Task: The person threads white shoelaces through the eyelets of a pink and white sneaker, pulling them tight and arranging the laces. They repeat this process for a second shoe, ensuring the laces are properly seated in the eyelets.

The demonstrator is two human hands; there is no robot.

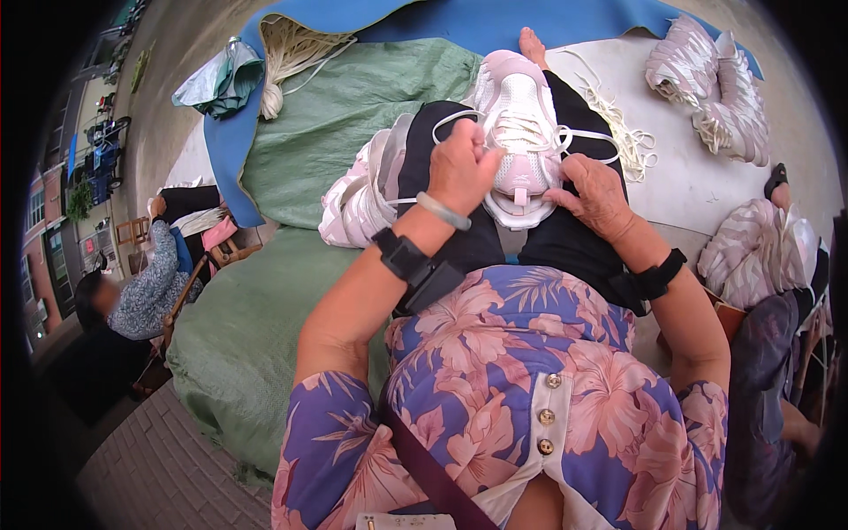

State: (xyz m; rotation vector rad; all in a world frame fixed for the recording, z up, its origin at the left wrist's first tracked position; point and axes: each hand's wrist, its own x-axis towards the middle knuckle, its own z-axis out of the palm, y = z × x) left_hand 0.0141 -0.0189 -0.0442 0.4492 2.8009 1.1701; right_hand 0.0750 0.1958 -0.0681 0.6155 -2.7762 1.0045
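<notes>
A pale pink and white sneaker [521,102] lies across my dark-trousered lap, its heel and pull tab toward me. White shoelace [530,132] runs through its eyelets and makes a loop on either side. At the sneaker's left edge my left hand [464,172] is closed, the lace loop running into its fingers. On the right, my right hand [594,196] has curled fingers beside the collar, with the other lace loop reaching it. Its thumb points at the heel. The exact grip on the lace is partly hidden by the fingers.
More pink and white sneakers [353,196] lie by my left thigh, and bundled ones [715,88] at the far right. Loose laces [623,124] are on the pale sheet; a lace bundle [296,57] hangs at the back left. Green sacks [265,327] sit left. People sit at both sides.
</notes>
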